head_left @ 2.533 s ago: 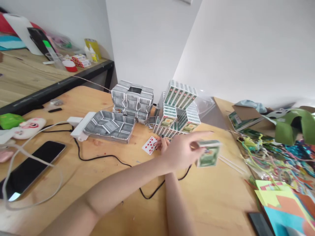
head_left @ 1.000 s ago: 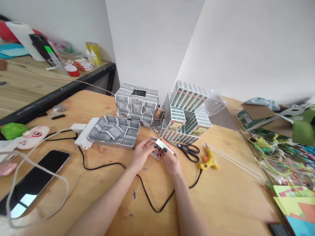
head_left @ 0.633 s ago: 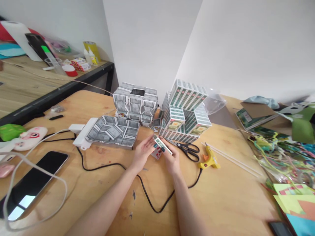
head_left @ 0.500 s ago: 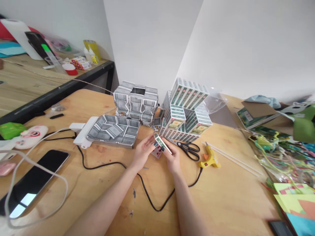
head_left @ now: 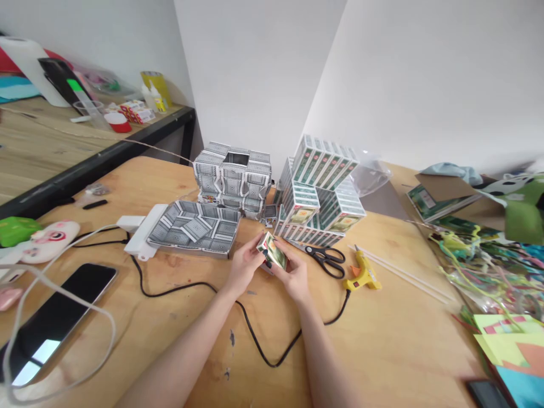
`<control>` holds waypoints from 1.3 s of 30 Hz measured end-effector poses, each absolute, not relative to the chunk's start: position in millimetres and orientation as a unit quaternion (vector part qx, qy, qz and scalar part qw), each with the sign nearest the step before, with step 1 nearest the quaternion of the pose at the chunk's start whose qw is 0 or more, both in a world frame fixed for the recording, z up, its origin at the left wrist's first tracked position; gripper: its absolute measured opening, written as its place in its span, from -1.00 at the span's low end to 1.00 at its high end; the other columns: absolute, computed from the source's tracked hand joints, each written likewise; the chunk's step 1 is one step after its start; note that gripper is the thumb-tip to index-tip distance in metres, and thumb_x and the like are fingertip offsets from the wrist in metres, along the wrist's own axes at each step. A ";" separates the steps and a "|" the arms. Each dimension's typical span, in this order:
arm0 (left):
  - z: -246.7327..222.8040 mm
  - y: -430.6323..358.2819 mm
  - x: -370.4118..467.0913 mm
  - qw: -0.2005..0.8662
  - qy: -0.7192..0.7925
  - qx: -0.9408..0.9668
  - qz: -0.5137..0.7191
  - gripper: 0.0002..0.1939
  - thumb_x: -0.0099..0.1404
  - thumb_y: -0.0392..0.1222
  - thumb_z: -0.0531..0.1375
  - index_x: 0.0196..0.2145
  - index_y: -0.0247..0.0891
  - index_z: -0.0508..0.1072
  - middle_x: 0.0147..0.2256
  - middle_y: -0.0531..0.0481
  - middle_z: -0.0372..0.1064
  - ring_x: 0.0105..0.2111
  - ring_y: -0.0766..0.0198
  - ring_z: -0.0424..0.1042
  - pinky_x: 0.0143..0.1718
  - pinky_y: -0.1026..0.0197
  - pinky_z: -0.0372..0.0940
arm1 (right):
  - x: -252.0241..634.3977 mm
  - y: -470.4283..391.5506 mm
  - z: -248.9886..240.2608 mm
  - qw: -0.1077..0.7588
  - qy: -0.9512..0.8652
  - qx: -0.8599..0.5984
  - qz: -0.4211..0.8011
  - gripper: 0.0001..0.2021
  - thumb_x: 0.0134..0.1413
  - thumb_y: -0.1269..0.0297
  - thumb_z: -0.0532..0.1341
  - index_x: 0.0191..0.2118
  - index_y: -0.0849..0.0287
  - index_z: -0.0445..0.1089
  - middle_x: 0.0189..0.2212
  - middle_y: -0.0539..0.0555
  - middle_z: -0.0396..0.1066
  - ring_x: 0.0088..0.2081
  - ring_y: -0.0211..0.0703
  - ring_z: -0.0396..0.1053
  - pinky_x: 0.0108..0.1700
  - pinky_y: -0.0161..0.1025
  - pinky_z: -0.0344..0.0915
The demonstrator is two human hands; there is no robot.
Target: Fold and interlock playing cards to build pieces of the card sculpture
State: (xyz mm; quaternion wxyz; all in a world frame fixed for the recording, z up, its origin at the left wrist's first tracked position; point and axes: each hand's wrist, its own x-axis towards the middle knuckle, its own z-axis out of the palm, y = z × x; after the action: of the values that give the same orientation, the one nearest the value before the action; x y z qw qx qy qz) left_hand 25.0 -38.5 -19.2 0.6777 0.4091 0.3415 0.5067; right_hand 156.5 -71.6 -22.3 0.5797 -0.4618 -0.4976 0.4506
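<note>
A small green-and-white playing card box (head_left: 275, 252) is held up between both hands over the middle of the table. My left hand (head_left: 246, 263) grips its left side, fingers closed round the edge. On the other side, my right hand (head_left: 294, 274) has thumb and fingers closed on it. Something lies under the box, mostly hidden by the hands. Behind stands a stack of similar card boxes (head_left: 312, 234). To the left are a shallow tray made of playing cards (head_left: 232, 226) and a taller structure of folded cards (head_left: 233, 184).
Black-handled scissors (head_left: 327, 258) and a yellow glue gun (head_left: 362, 275) lie right of my hands; the black cord (head_left: 272, 362) loops before me. Clear glue sticks (head_left: 408, 275), a white power strip (head_left: 144, 241), a phone (head_left: 63, 317) and a pile of craft materials (head_left: 488, 272) lie around.
The card box has turned in my hands, so its broad picture face now shows instead of the narrow side. The red-marked playing card under it is now mostly covered.
</note>
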 end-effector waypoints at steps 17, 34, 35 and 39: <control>-18.6 -37.2 16.6 0.644 0.362 0.480 0.474 -0.45 0.03 -0.30 0.15 0.04 -0.29 0.30 0.04 -0.10 0.26 0.06 0.06 0.20 0.10 0.06 0.08 | 158.4 -71.4 -25.6 0.560 -0.529 -0.477 0.423 -0.54 -0.18 0.33 0.29 -0.03 0.06 0.35 0.02 0.11 0.28 0.05 0.04 0.20 0.11 0.06 0.07; -2.6 -38.4 17.7 0.647 0.386 0.463 0.467 -0.50 0.04 -0.25 0.19 -0.01 -0.32 0.34 -0.01 -0.11 0.31 0.06 0.06 0.21 0.09 0.07 0.10 | 157.9 -71.2 -24.3 0.550 -0.533 -0.493 0.412 -0.52 -0.20 0.33 0.31 -0.04 0.04 0.36 0.02 0.11 0.28 0.05 0.05 0.20 0.11 0.06 0.05; -2.9 -38.3 17.6 0.647 0.383 0.464 0.468 -0.50 0.04 -0.25 0.19 -0.01 -0.32 0.35 -0.01 -0.11 0.31 0.05 0.06 0.22 0.09 0.07 0.10 | 157.7 -71.2 -24.4 0.552 -0.533 -0.493 0.411 -0.52 -0.20 0.33 0.31 -0.04 0.04 0.35 0.02 0.11 0.28 0.05 0.04 0.20 0.11 0.06 0.05; -2.8 -38.5 18.1 0.645 0.381 0.466 0.471 -0.50 0.03 -0.26 0.19 -0.02 -0.33 0.36 -0.01 -0.12 0.32 0.05 0.07 0.23 0.09 0.08 0.11 | 157.7 -71.0 -24.4 0.554 -0.530 -0.489 0.417 -0.53 -0.19 0.34 0.30 -0.04 0.05 0.36 0.00 0.10 0.30 0.04 0.04 0.22 0.10 0.05 0.07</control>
State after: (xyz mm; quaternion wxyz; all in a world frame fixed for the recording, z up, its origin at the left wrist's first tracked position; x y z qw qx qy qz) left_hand 18.1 -38.5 -2.8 0.6448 0.4661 0.3807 0.4713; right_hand 157.7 -71.0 -24.4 0.5540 -0.4886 -0.5299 0.4166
